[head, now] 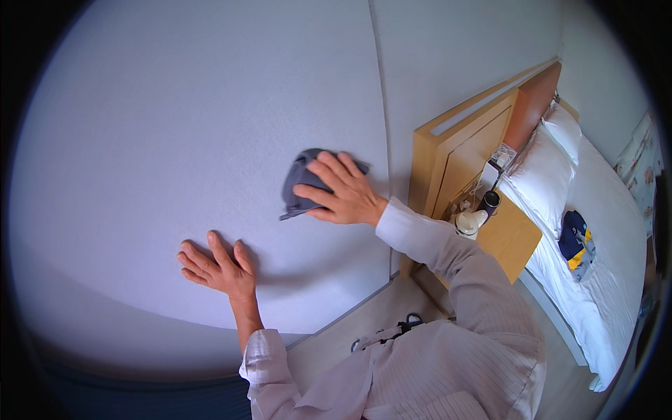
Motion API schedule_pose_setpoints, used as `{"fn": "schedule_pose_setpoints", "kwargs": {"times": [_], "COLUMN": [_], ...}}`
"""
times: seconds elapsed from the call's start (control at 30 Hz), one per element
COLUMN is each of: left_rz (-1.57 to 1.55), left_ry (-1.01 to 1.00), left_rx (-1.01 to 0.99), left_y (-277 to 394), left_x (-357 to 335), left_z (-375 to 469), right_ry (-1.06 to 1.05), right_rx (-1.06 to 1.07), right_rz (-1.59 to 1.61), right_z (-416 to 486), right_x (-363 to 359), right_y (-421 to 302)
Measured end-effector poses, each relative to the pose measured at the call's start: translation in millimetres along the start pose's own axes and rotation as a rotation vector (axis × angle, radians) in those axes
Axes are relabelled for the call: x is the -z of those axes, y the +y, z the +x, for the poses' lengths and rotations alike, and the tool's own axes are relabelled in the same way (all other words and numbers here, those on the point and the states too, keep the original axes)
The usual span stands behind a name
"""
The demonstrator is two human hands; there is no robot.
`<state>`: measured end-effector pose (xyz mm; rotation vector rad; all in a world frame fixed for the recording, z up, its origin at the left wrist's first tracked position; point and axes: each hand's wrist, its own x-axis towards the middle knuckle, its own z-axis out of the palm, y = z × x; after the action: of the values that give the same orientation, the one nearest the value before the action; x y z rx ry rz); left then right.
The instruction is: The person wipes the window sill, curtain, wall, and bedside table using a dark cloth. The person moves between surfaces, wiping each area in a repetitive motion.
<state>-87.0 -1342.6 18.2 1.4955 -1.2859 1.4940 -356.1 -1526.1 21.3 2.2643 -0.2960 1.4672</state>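
Note:
A large smooth white panel point(184, 131) stands upright before me, with a narrow gap and edge along its right side. My right hand point(349, 197) holds a folded dark grey cloth point(295, 184) flat against the panel, near that edge. Part of the cloth is hidden under the fingers. Lower and to the left, my left hand point(226, 268) rests on the same white surface with its fingers spread and nothing in it. Both hands cast soft shadows on the panel.
A wooden bedside table point(512, 239) at my right bears a dark flask point(489, 202), a whitish container point(467, 223) and white cables. Behind it rises a wooden headboard point(467, 142). The bed point(611, 210) has white pillows point(543, 163) and a folded navy, yellow and grey garment point(576, 244).

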Motion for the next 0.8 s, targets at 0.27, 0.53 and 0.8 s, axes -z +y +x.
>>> {"fn": "schedule_pose_setpoints", "kwargs": {"times": [0.27,0.53,0.8], "left_rz": [0.017,0.025,0.047], "left_ry": [0.017,0.004,0.006], "left_rx": [-0.04,-0.038,-0.045], "left_y": [0,-3,0], "left_x": [-2,-1,-1], "left_z": [0,-1,0], "right_ry": [0.232,0.323,0.099], "right_rx": [-0.271,-0.244,-0.004], "right_rz": [-0.031,0.002,-0.065], "right_z": [4,57,-8], "right_x": [30,22,20], "right_y": [69,64,69]}}
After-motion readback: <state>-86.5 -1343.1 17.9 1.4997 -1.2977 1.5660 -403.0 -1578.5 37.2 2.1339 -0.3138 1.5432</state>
